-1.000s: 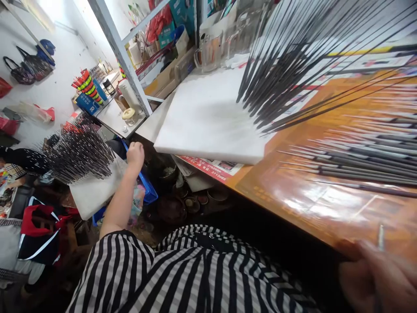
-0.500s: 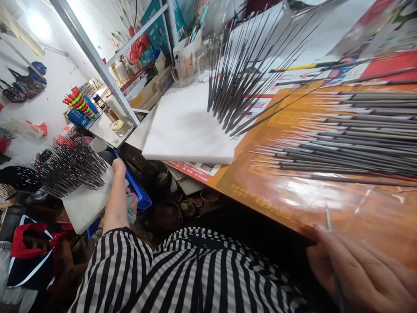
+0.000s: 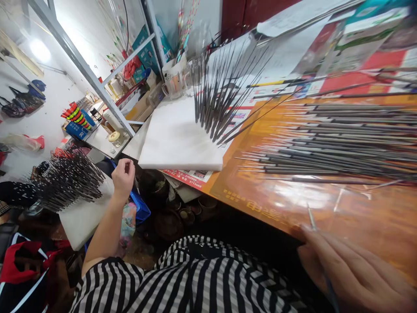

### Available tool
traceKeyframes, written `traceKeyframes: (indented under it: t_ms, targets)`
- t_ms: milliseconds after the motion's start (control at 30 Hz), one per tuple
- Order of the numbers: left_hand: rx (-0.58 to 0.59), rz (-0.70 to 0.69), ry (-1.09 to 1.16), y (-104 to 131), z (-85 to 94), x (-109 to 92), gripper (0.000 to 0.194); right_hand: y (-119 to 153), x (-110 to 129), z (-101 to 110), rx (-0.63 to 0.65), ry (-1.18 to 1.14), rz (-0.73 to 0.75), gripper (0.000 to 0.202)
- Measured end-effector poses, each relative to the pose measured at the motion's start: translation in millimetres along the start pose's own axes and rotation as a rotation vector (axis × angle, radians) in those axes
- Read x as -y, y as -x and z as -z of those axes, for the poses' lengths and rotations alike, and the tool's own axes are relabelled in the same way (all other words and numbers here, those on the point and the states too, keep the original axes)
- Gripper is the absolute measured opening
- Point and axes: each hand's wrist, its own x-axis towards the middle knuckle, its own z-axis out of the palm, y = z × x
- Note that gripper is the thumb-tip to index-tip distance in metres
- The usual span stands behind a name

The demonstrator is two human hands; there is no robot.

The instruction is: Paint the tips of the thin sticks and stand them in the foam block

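Note:
My left hand (image 3: 124, 177) is raised beside the near left corner of the white foam block (image 3: 176, 134), its fingers curled together. Whatever they may hold is too small to make out. Many thin dark sticks (image 3: 211, 100) stand stuck in the right side of that foam, leaning apart. At the lower right my right hand (image 3: 352, 269) is closed around a slim, fine-tipped brush (image 3: 312, 218), whose tip points up and away over the orange table. Beyond that hand lie rows of dark, slender sticks (image 3: 335, 150) with pale thin ends, pointing left.
Left of me, another foam block (image 3: 81, 221) carries a dense cluster of dark sticks (image 3: 71, 178). A blue crate (image 3: 140, 208) sits low beneath my left hand. Glass mugs (image 3: 174, 84) and a metal shelf post (image 3: 81, 65) stand behind. The orange table's edge (image 3: 247, 215) runs before me.
My left hand has come up and right, from beside the left foam block toward the white foam on the table. The right hand keeps the brush in much the same pose; the view has shifted slightly.

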Motion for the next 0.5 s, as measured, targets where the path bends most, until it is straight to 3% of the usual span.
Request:
traceKeyframes:
  t_ms: [100, 200, 367, 500]
  targets:
    - [0.177, 0.143, 0.458, 21.6, -13.0, -44.1, 0.026, -3.8, -1.7, 0.2, 0.013, 0.008, 0.019, 0.08]
    - [0.372, 0.254, 0.705, 35.6, -36.2, -74.4, 0.034, -10.0, -1.6, 2.7, 0.014, 0.013, 0.065, 0.076]
    - [0.535, 0.35, 0.887, 42.3, -71.1, -101.2, 0.039, -11.9, -1.9, 1.8, 0.006, -0.032, 0.07, 0.068]
    - [0.601, 0.364, 0.941, 42.7, -85.3, -113.9, 0.039, -8.6, -3.6, -0.4, 0.015, -0.055, 0.061, 0.068]
